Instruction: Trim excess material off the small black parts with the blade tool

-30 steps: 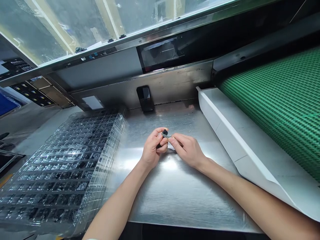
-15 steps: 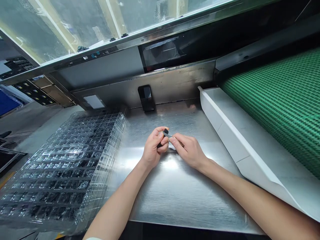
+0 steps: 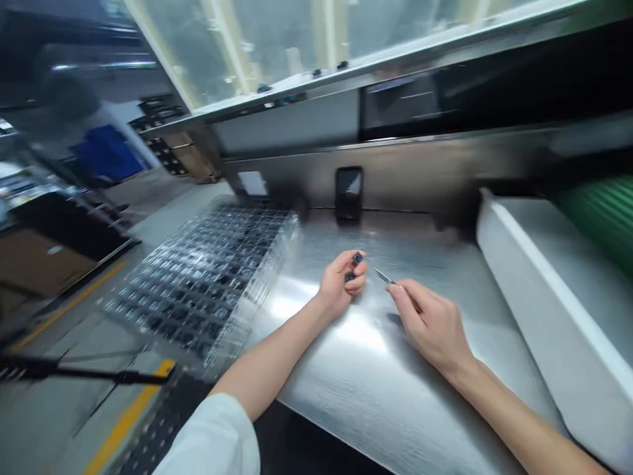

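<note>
Over the middle of the steel desk (image 3: 376,396), the left hand (image 3: 341,287) pinches a small dark round part (image 3: 356,259) at its fingertips; the right hand (image 3: 430,323) grips thin metal tweezers (image 3: 383,276), tip just apart. A loose pinch could drop the part; the sharp tip might scratch it.

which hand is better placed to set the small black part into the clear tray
Left, probably. The left hand already pinches the small black part and is nearer the clear tray; the right hand holds tweezers.
</note>
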### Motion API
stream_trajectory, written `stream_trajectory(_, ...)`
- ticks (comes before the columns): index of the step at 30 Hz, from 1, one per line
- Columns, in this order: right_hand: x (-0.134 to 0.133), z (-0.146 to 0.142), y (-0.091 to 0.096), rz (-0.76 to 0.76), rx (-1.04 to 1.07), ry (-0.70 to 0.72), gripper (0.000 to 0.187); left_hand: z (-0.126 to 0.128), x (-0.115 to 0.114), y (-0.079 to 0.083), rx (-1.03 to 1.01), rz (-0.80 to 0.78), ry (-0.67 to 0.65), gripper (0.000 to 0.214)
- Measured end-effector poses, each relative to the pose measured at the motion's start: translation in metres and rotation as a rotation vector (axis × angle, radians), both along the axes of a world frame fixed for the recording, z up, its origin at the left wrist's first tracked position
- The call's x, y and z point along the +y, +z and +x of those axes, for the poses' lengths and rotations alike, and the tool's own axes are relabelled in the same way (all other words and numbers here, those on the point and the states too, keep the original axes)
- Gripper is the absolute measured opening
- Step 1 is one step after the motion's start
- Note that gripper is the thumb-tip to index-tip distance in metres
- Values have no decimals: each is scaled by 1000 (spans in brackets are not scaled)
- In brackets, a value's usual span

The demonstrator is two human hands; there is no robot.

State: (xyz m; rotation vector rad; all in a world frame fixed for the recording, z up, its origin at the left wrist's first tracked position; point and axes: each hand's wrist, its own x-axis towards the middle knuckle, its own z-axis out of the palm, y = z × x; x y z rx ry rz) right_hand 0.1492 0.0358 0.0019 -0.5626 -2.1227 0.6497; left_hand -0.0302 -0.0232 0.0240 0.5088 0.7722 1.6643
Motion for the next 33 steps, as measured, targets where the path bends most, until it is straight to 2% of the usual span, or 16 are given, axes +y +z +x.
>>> stream_trajectory(4, 2, -1, -9, 69, -49, 5, 46, -8, 5, -10, 77, -12, 67, 36)
stream_trajectory(8, 9, 0, -14, 103, -126, -48, 54, -7, 5, -10, 212, -81, 93, 51)
stream_trajectory(12, 15, 0, -11, 69, -219, -65, 55, -8, 3, 3, 277, -72, 176, 55)
stream_trajectory(17, 8, -3, -3, 35, -277, -127, 58, -12, -9, 34, 340, -31, 460, 52)
stream_trajectory(19, 3, -5, -1, 16, -302, -119, 59, -18, -24, 52, 436, 1, 535, 47)
stream_trajectory(21, 0, -7, 0, -5, -340, -98, 61, -31, -49, 73, 641, 25, 613, 39)
stream_trajectory(24, -4, -9, 1, -36, -378, -64, 60, -63, -99, 105, 1130, -3, 764, 24)
stream_trajectory(26, -5, -10, 1, -59, -393, -47, 60, -94, -134, 120, 1401, -149, 800, 21)
stream_trajectory(27, -6, -11, 1, -71, -401, -43, 61, -111, -150, 125, 1525, -281, 778, 21)
stream_trajectory(29, -5, -11, 0, -87, -418, -43, 63, -145, -178, 127, 1723, -653, 676, 23)
stream_trajectory(31, -5, -11, 0, -100, -432, -44, 65, -177, -199, 121, 1768, -809, 604, 21)
stream_trajectory(33, -5, -10, 1, -109, -441, -39, 66, -202, -214, 111, 1789, -893, 550, 18)
